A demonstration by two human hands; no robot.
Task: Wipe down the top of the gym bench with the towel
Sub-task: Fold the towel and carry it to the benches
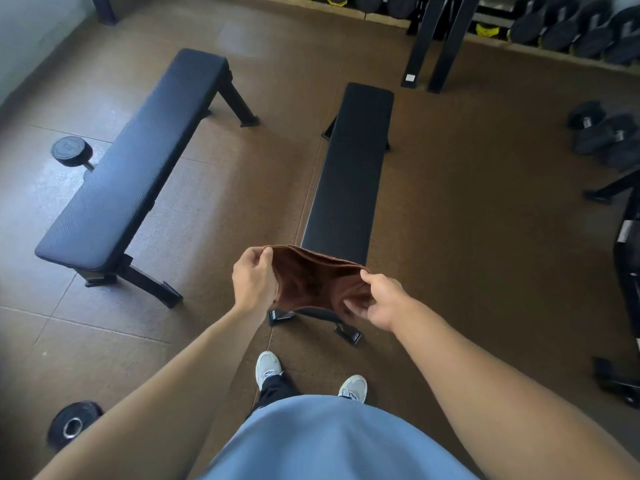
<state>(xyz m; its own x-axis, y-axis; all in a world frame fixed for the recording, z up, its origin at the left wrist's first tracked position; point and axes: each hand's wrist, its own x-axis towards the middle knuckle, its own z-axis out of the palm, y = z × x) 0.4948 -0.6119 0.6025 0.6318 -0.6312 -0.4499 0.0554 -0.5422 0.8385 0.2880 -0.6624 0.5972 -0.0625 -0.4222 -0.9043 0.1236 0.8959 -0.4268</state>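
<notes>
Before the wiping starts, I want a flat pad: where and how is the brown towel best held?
Keep to the towel's upper edge, near its two ends, coming in from either side, as the left hand and right hand do now. It sags between them above the near end of the bench, so the middle gives no firm grip.

You get no readable text here: the white sticker (410,77) on the rack upright (420,39) is blank or too small.
</notes>
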